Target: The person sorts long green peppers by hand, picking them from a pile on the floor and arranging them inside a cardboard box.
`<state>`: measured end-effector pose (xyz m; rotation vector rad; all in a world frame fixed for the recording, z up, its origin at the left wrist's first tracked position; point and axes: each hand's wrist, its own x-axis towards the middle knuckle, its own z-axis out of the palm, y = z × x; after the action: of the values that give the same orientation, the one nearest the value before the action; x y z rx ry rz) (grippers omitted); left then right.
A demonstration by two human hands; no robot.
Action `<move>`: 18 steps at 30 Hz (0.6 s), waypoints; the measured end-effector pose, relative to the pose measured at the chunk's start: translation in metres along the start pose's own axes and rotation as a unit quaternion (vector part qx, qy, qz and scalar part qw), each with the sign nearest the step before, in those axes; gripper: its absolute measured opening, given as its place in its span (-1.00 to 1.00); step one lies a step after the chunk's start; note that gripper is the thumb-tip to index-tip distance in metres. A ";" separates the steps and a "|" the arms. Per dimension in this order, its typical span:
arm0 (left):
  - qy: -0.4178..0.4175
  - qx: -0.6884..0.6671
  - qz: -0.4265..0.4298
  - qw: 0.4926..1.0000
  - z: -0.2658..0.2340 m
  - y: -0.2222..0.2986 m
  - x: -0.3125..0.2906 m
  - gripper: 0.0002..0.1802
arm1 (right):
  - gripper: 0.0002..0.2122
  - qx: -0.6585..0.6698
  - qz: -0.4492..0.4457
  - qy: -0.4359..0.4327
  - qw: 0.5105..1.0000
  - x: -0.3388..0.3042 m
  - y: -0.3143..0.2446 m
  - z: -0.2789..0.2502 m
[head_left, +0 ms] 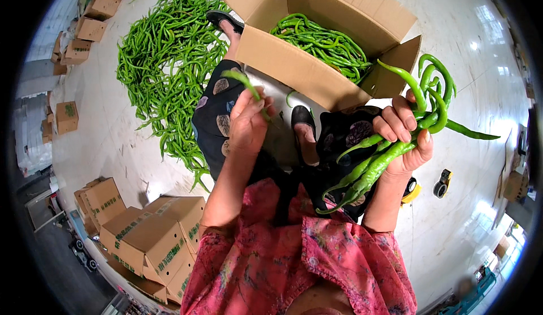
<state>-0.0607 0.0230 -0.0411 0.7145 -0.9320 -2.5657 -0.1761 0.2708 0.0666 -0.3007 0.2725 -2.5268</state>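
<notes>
My right hand [404,127] is closed round a bunch of long green chili peppers [373,170], their curled ends sticking out above and below the fingers. In front of my left knee, my left hand [250,120] pinches a single green chili pepper [240,78], slightly smeared by motion. Beyond my knees stands an open cardboard box [308,69] with its flaps spread. Green chili peppers [322,43] lie inside it in a layer. To the left, a large heap of the same chili peppers [169,60] spreads over the floor beside my foot.
Closed cardboard boxes [153,238] are stacked at the near left. More cartons [102,6] line the far left wall. Two tape dispensers, one of them black and yellow [443,183], lie on the pale floor [452,236] right of my leg. A few stray peppers lie by the box.
</notes>
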 end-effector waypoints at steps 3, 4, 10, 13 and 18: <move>0.075 0.078 -0.046 0.993 -0.066 -0.048 0.014 -0.78 | -0.51 0.002 -0.008 0.005 1.000 -0.002 0.000 0.002; 0.097 0.121 -0.082 0.985 -0.079 -0.066 0.024 -0.81 | -0.52 0.004 -0.008 0.001 1.000 -0.002 -0.002 0.001; 0.146 0.666 0.039 0.731 -0.148 -0.180 0.124 -0.82 | -0.49 -0.012 0.007 0.019 1.000 0.005 0.000 -0.003; 0.102 0.781 0.165 0.594 -0.155 -0.213 0.141 -0.72 | -0.48 -0.009 -0.011 0.057 0.998 0.005 0.003 -0.004; 0.029 0.796 0.115 0.594 -0.166 -0.222 0.158 -0.58 | -0.55 0.000 -0.048 0.050 0.998 0.005 0.004 -0.010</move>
<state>-0.1261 0.0317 -0.3530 0.8244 -2.9134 -0.7763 -0.1807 0.2655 0.0570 -0.1907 0.3032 -2.6417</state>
